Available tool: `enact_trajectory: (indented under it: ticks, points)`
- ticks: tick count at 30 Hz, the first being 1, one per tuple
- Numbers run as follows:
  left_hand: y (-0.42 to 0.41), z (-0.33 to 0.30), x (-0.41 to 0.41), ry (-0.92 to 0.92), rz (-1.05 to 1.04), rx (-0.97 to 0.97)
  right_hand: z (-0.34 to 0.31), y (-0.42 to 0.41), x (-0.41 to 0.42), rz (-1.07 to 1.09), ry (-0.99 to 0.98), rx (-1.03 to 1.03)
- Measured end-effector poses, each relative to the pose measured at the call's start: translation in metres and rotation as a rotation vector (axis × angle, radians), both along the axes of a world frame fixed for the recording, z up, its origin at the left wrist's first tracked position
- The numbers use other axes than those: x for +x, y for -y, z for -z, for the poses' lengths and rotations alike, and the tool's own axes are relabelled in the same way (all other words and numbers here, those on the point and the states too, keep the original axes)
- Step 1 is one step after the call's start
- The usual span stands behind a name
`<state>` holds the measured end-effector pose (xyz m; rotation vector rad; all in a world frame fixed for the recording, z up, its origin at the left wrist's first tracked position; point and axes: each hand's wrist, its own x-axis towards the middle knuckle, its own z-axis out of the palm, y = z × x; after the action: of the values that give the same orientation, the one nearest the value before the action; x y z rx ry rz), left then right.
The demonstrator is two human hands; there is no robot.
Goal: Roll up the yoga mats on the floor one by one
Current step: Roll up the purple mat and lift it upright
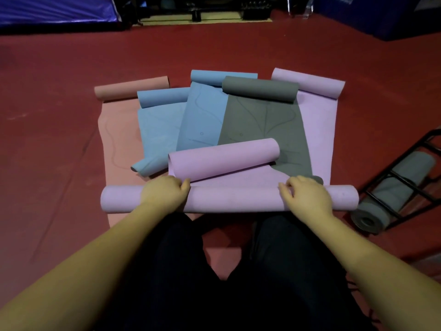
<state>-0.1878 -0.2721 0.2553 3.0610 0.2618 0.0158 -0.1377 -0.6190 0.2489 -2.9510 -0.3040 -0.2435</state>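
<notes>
A dark red floor (59,144) filled the view, with blue padded panels (47,10) along its far edge. On it lay a fan of overlapping, partly unrolled foam yoga mats. A salmon-pink mat (119,130) sat lowest at the left, its far end curled into a roll. Over it lay two blue mats (160,130) (202,115), each with a rolled far end, then a dark grey mat (260,120) marked with thin curved lines. A lilac mat (319,130) ran beneath the grey one at the right.

Nearest the person, another pale lilac mat (229,199) lay crosswise on top of the pile. Its near end was wound into a long tube, and its far end curled up in a loose roll. At the right stood a black wire rack (405,187) holding a rolled grey mat (391,194).

The person knelt in dark trousers (238,283) with bare forearms reaching forward. The left hand (164,194) and the right hand (305,194) both rested on top of the lilac tube, well apart, their fingers curled over its far side and grasping it.
</notes>
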Motion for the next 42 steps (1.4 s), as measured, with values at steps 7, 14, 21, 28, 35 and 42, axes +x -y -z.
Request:
enact_trajectory:
  ticks: [7, 14, 21, 28, 35, 42]
  points:
    - [-0.001, -0.005, 0.019, -0.177, -0.031, -0.015, 0.006, 0.001, 0.0, -0.044, 0.026, -0.121]
    - [-0.002, -0.021, 0.021, -0.299, -0.068, -0.067, -0.011, -0.004, 0.021, -0.005, -0.118, -0.179]
    - [-0.001, -0.037, 0.01, -0.486, -0.062, -0.118, -0.038, 0.001, 0.027, -0.05, -0.36, -0.249]
    - [0.002, -0.021, -0.001, -0.193, 0.044, 0.134, -0.031, -0.007, 0.05, -0.031, -0.67, -0.215]
    - [0.009, 0.005, -0.028, 0.044, 0.034, 0.054, -0.028, -0.018, 0.075, -0.006, -0.884, -0.165]
    - [0.008, 0.0, -0.003, -0.02, 0.042, 0.036, -0.018, -0.011, 0.063, -0.053, -0.537, -0.106]
